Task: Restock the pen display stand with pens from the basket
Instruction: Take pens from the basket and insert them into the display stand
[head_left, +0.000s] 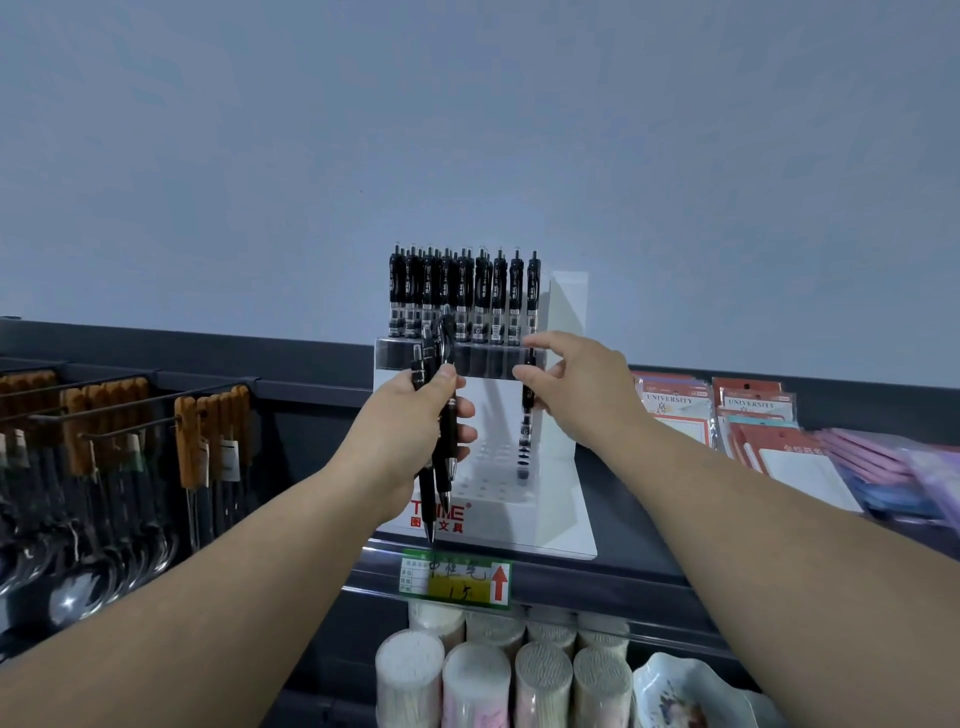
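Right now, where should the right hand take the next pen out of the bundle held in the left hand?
Probably pinch a clip end sticking up above the left hand, coming from above and the right. The bundle of pens stands near upright, tips down, so a top grip leaves the tip free for the holes in the display stand.

Dim, cool, even light, soft shadows, wide-angle bowing at edges, motion blur on the right, slightly soft focus overall
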